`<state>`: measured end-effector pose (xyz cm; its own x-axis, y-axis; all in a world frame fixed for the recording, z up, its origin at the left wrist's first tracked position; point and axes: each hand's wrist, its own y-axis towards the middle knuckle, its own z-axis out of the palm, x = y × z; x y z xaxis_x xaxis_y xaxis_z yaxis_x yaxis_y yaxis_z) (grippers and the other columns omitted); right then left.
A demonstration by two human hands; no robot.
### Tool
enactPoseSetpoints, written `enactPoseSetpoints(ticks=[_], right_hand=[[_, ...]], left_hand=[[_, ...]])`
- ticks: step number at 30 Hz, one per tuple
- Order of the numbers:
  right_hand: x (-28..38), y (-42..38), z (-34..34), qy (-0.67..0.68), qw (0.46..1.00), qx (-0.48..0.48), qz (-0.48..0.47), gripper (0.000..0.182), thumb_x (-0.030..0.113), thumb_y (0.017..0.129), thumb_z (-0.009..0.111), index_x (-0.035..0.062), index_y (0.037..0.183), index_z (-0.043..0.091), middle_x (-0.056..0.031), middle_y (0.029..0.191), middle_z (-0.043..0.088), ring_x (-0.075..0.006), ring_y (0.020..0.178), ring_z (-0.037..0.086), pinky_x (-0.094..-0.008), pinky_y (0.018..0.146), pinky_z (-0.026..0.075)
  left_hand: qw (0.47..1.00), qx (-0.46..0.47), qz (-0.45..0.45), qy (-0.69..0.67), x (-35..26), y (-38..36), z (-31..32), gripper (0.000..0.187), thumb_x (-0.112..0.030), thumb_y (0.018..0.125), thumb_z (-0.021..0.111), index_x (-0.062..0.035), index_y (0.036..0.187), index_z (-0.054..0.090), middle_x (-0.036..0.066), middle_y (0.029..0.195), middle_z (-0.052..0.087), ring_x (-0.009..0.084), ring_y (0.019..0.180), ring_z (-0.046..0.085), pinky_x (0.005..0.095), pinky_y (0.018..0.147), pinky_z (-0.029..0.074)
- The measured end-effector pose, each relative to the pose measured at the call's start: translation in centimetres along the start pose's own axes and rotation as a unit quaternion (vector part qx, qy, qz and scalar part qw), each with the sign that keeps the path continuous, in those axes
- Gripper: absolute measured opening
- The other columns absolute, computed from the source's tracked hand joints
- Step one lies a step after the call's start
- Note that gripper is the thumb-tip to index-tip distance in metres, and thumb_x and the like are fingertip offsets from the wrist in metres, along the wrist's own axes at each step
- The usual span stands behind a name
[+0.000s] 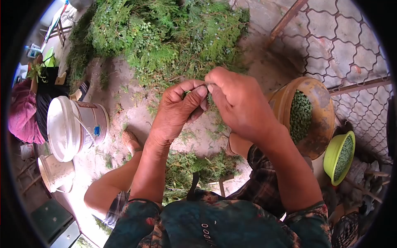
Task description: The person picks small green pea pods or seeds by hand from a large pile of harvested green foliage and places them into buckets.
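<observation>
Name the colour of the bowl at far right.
The bowl is bright yellow-green, showing best in the head view.

Floor [138,111], pale | green branches [165,33] heaped ahead | loose sprigs [108,160] scattered | white bucket [87,128], smaller bucket [58,171] at left

A pale, dusty concrete floor [136,89] runs underfoot, glaring white at near left. At right, wavy wire mesh [331,45] sits in a rusty metal frame [287,20] (brown and worn). A dark green box [50,219] lies near left; daylight falls hard across that side.
</observation>
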<state>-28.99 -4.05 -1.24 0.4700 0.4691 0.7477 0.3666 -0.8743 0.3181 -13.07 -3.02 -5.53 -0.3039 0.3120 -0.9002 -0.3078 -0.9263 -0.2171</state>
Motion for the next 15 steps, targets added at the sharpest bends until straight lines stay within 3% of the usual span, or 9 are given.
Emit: enactPoseSetpoints(ticks=[1, 3, 4, 6, 7, 8, 9, 12, 15], right_hand=[[0.2, 0.1, -0.1, -0.001, 1.000, -0.002, 0.001, 0.002, 0.004, 0.079, 0.050, 0.0030, 0.081, 0.051, -0.0177, 0.067, 0.054, -0.0378, 0.064, 0.054, -0.0440, 0.056, 0.042], [0.6, 0.7, -0.6, 0.143, 0.984, -0.038, 0.097, 0.004, 0.004, 0.079, 0.050, 0.0004, 0.079, 0.051, -0.0182, 0.065, 0.054, -0.0370, 0.059, 0.053, -0.0409, 0.054, 0.042], [1.0, 1.1, -1.5, 0.142, 0.984, -0.038, 0.096, 0.004, 0.004, 0.079, 0.050, 0.0004, 0.079, 0.051, -0.0182, 0.065, 0.054, -0.0370, 0.059, 0.053, -0.0409, 0.054, 0.042], [1.6, 1.5, -3.8, 0.299, 0.924, -0.001, 0.240, 0.007, 0.004, 0.078, 0.051, -0.0026, 0.077, 0.052, -0.0188, 0.064, 0.054, -0.0349, 0.057, 0.052, -0.0388, 0.054, 0.043], [0.8, 1.2, -4.1, 0.301, 0.923, -0.001, 0.239, 0.007, 0.004, 0.078, 0.051, -0.0026, 0.077, 0.052, -0.0188, 0.064, 0.054, -0.0349, 0.057, 0.052, -0.0388, 0.054, 0.043], [-0.4, 0.7, -4.1, 0.156, 0.976, 0.059, 0.140, 0.007, 0.005, 0.079, 0.052, -0.0021, 0.080, 0.054, -0.0153, 0.066, 0.053, -0.0290, 0.058, 0.053, -0.0360, 0.055, 0.044], [-1.3, 0.2, -3.9, 0.004, 0.993, 0.116, 0.036, 0.008, 0.005, 0.080, 0.053, -0.0016, 0.083, 0.055, -0.0118, 0.067, 0.053, -0.0231, 0.059, 0.055, -0.0332, 0.055, 0.044], [-0.9, -2.8, -2.0, -0.214, 0.915, 0.336, 0.064, 0.011, 0.002, 0.074, 0.051, 0.0010, 0.082, 0.059, -0.0180, 0.076, 0.061, -0.0355, 0.073, 0.061, -0.0399, 0.061, 0.049], [0.9, -4.6, 0.6, -0.172, 0.871, 0.452, 0.092, 0.012, 0.003, 0.074, 0.052, 0.0027, 0.081, 0.061, -0.0166, 0.078, 0.063, -0.0342, 0.076, 0.063, -0.0427, 0.065, 0.051]], left_hand=[[1.000, 0.002, -0.001, 0.000, -0.1, 0.0, 0.0, 0.015, -0.018, 0.090, 0.056, -0.0047, 0.095, 0.059, 0.001, 0.066, 0.055, 0.0052, 0.045, 0.037, 0.0181, 0.039, 0.025], [0.978, 0.028, -0.063, -0.199, -0.5, 0.1, -0.4, 0.016, -0.018, 0.091, 0.054, -0.0040, 0.096, 0.058, 0.001, 0.061, 0.051, 0.0060, 0.043, 0.035, 0.0181, 0.039, 0.025], [0.929, 0.128, -0.069, -0.341, 0.0, 0.5, -1.4, 0.017, -0.016, 0.090, 0.051, -0.0024, 0.100, 0.056, 0.003, 0.067, 0.051, 0.0072, 0.046, 0.037, 0.0183, 0.039, 0.026], [0.898, 0.142, -0.065, -0.412, 0.5, 0.9, -1.5, 0.019, -0.015, 0.089, 0.051, -0.0015, 0.102, 0.054, 0.004, 0.072, 0.050, 0.0076, 0.049, 0.038, 0.0188, 0.040, 0.026], [0.861, 0.155, -0.062, -0.480, 0.7, 1.1, -1.6, 0.021, -0.014, 0.088, 0.051, -0.0007, 0.105, 0.052, 0.005, 0.076, 0.050, 0.0080, 0.052, 0.039, 0.0193, 0.040, 0.025], [0.839, 0.189, -0.059, -0.506, 1.6, 1.7, -2.3, 0.027, -0.011, 0.085, 0.050, 0.0006, 0.109, 0.049, 0.011, 0.093, 0.053, 0.0137, 0.068, 0.050, 0.0223, 0.049, 0.041], [0.840, 0.189, -0.059, -0.505, 1.5, 2.0, -2.2, 0.027, -0.011, 0.085, 0.050, 0.0006, 0.109, 0.049, 0.011, 0.093, 0.053, 0.0137, 0.068, 0.050, 0.0223, 0.049, 0.041], [0.902, 0.004, -0.038, -0.430, 1.5, 3.0, -1.5, 0.031, -0.013, 0.086, 0.048, 0.0037, 0.112, 0.048, 0.020, 0.109, 0.054, 0.0287, 0.099, 0.054, 0.0411, 0.092, 0.045], [0.902, -0.054, -0.040, -0.427, 1.0, 4.1, -0.2, 0.033, -0.019, 0.089, 0.044, 0.0060, 0.110, 0.048, 0.020, 0.108, 0.054, 0.0287, 0.100, 0.053, 0.0421, 0.093, 0.044]])
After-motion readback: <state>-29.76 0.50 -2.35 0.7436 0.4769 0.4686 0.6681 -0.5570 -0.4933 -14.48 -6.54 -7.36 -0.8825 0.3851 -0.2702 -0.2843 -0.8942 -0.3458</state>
